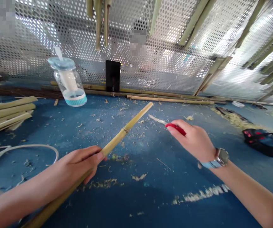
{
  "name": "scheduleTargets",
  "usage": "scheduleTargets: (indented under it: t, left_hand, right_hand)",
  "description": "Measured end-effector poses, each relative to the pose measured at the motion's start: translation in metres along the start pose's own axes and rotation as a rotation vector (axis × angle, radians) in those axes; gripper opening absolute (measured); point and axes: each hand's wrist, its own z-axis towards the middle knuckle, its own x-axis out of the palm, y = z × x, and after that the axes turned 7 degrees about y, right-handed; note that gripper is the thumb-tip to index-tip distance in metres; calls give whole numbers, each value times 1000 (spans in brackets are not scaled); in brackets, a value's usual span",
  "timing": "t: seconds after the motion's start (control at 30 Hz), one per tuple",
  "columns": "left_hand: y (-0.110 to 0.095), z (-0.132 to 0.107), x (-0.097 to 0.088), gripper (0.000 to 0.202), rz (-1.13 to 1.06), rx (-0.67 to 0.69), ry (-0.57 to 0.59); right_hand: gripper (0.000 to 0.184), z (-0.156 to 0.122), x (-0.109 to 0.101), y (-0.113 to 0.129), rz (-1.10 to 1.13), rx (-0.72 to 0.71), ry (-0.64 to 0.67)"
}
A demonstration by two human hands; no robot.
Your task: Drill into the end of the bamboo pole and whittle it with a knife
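Observation:
My left hand (85,163) is closed around a long yellowish bamboo strip (117,138) that slants up and right from the lower left. A joint shows partway along its upper length, and its lower part runs beneath my forearm. My right hand (193,139) grips the red handle of a knife (159,120), whose short blade points left toward the strip's far end. Blade and bamboo are apart, with a small gap between them. A watch is strapped on my right wrist.
Shavings are scattered over the blue tabletop (155,177). Split bamboo pieces (10,110) lie at left above a white hose (32,146). A lidded water bottle (72,84) and a phone (113,76) stand by the perforated metal screen (131,63). A power tool (262,141) lies at right.

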Motion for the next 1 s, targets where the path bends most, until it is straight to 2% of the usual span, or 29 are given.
scheduleTargets:
  t: [0.07,0.13,0.2,0.33,0.53,0.67,0.77,0.93,1.0]
  left_hand:
    - [-2,-1,4,63,-163,-36,147]
    - [-5,-3,10,67,-228,-49,209]
    - [-7,-4,16,64,-228,-48,171]
    - [-10,-3,23,56,-212,-62,79]
    - [-11,0,22,53,-133,-60,83]
    - [-14,-1,22,48,-101,-81,63]
    - [-16,-4,25,44,10,-58,11]
    - [-14,-6,27,44,285,37,-68]
    - [-15,-6,27,48,379,40,-82]
  right_hand:
    - [63,-12,0,24,73,-141,7]
    - [64,-17,3,36,69,-235,24]
    - [68,-13,8,32,5,-217,51]
    - [75,5,17,15,-116,0,107]
    - [63,-4,11,29,-59,-69,91]
    - [61,-4,-4,16,109,22,22]
    - [60,-3,-9,8,201,25,-50]
    - [69,-2,6,16,149,-67,207]
    - [72,2,12,14,88,-47,222]
